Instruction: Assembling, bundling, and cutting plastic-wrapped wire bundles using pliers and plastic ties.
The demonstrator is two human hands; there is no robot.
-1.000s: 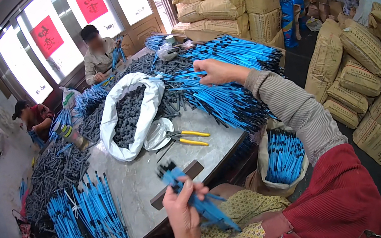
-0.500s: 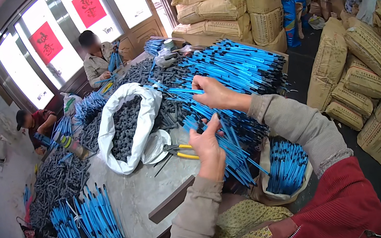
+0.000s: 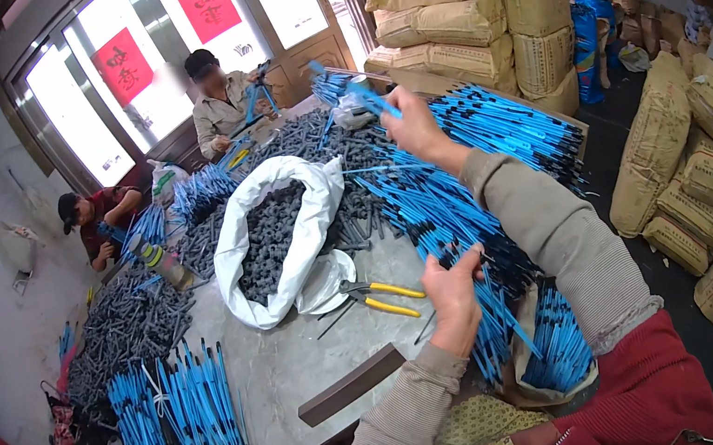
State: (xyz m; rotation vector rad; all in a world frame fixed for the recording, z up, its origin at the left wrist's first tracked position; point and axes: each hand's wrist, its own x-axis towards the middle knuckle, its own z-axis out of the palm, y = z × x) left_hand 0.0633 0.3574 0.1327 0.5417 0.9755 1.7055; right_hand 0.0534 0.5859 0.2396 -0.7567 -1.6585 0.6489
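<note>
Rods [image 3: 506, 127] lie side by side on the table [image 3: 266, 388], probably for easy taking, while the left hand [image 3: 454, 296] is closed around a bunch [image 3: 491, 341], the right hand [image 3: 420, 134] grips blurred ones above, and the bag [image 3: 236, 261] has its rim rolled outward, perhaps to stay open.

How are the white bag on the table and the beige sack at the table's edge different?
The white bag rests on the table, while the beige sack is beside it, near the wearer. The white bag holds short dark grey pieces; the beige sack holds long blue sticks. Both are open at the top.
</note>
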